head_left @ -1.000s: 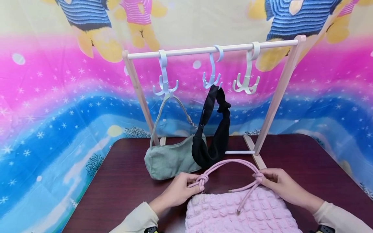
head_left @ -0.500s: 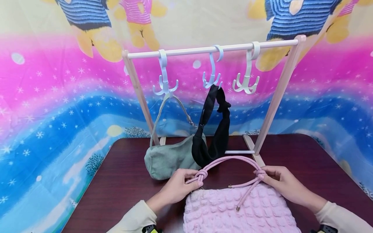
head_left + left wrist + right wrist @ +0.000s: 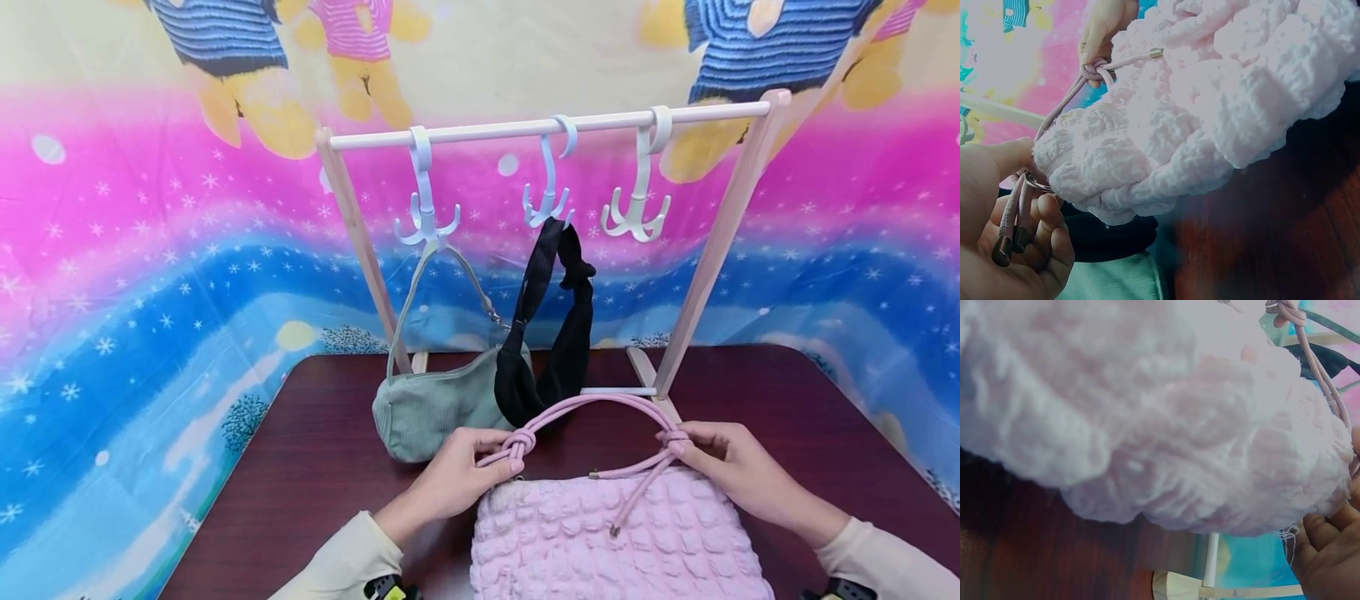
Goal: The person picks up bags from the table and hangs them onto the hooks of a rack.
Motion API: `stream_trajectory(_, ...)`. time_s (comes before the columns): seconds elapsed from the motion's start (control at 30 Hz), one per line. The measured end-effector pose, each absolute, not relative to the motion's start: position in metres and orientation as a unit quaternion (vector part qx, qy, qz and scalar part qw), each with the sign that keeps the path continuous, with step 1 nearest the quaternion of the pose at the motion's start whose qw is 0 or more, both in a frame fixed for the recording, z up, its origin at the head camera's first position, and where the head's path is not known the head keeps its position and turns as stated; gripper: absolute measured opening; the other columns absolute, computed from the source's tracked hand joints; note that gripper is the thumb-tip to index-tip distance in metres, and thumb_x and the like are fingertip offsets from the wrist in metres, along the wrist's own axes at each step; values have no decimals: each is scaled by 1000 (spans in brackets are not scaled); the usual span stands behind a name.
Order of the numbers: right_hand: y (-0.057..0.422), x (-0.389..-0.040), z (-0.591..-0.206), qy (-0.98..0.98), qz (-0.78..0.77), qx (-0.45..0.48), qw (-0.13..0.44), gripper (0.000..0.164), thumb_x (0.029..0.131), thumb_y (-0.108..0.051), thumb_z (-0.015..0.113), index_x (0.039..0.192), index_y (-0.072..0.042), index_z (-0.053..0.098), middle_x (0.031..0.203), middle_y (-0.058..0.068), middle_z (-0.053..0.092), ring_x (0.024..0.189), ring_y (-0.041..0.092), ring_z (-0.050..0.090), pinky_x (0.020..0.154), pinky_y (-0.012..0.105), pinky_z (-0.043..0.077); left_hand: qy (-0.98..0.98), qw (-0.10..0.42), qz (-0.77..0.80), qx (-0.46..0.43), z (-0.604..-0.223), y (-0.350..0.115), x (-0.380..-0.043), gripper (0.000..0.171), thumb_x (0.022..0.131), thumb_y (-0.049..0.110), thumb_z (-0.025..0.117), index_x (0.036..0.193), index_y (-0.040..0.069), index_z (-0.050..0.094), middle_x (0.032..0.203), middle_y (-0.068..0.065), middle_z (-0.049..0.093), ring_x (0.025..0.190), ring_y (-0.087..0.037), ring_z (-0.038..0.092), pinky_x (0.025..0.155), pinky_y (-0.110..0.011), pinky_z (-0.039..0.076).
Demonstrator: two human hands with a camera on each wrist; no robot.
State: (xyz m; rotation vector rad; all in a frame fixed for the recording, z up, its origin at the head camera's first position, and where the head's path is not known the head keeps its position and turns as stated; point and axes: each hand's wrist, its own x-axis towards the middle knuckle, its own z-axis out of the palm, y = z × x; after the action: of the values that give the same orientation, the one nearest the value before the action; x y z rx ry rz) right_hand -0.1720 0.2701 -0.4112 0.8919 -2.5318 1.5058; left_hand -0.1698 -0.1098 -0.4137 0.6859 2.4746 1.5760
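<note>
A pink puffy handbag (image 3: 615, 533) hangs upright between my hands at the front of the table. My left hand (image 3: 461, 475) pinches the knot at the left end of its pink cord handle (image 3: 600, 398). At the handle's right end, my right hand (image 3: 738, 467) pinches the other knot between thumb and fingers. Metal-tipped cord ends (image 3: 1002, 250) lie against the left palm in the left wrist view. The bag's puckered side (image 3: 1166, 444) fills most of the right wrist view, and only part of the right hand shows there. The bag's bottom is cut off in the head view.
Behind the bag stands a wooden rack (image 3: 697, 250) with a white hook (image 3: 637, 192) on the right of its bar. A green corduroy bag (image 3: 442, 408) hangs from the left hook (image 3: 426, 200), a black bag (image 3: 543, 367) from the middle hook (image 3: 549, 187). All are on a dark red table (image 3: 300, 467).
Both hands have raised the pink handbag slightly and moved it a little toward the rack, still gripping the handle knots. The two hanging bags stay as they were.
</note>
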Motion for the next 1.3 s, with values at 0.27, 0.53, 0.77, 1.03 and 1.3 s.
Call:
stream_trajectory(0.27, 270, -171, -407, -821, 488, 292, 47, 27, 98, 8, 56, 118, 0, 71, 109, -17, 75, 93, -6, 68, 71, 17, 55, 807, 64, 540, 229, -410, -110, -169, 32, 93, 18, 73, 123, 5, 72, 108, -14, 77, 86, 5, 60, 75, -13, 49)
stream_trajectory(0.53, 269, -169, -399, -819, 488, 294, 66, 28, 97, 10, 55, 118, -1, 71, 106, -16, 75, 88, -5, 68, 68, 19, 55, 806, 57, 541, 233, -403, -109, -169, 31, 93, 18, 73, 122, 6, 72, 107, -10, 77, 85, 3, 59, 73, -14, 49)
stream_trajectory(0.77, 270, -168, -395, -818, 492, 289, 77, 29, 96, 11, 56, 115, -3, 72, 106, -16, 75, 84, -5, 67, 63, 21, 55, 805, 43, 540, 241, -398, -106, -169, 32, 93, 20, 74, 123, 8, 73, 109, -7, 76, 88, 2, 59, 76, -14, 50)
stream_trajectory(1.03, 272, -166, -388, -819, 486, 289, 96, 30, 93, 13, 58, 115, -3, 72, 105, -15, 76, 90, -5, 69, 69, 17, 55, 799, 41, 548, 242, -392, -105, -168, 32, 92, 18, 75, 122, 8, 73, 108, -9, 76, 86, 3, 59, 74, -14, 50)
stream_trajectory(1.3, 273, -166, -385, -818, 489, 286, 103, 28, 94, 14, 57, 115, 2, 71, 109, -17, 75, 95, -6, 69, 72, 15, 54, 799, 43, 548, 245, -386, -103, -169, 33, 92, 19, 75, 123, 8, 73, 109, -9, 76, 84, 3, 61, 73, -14, 51)
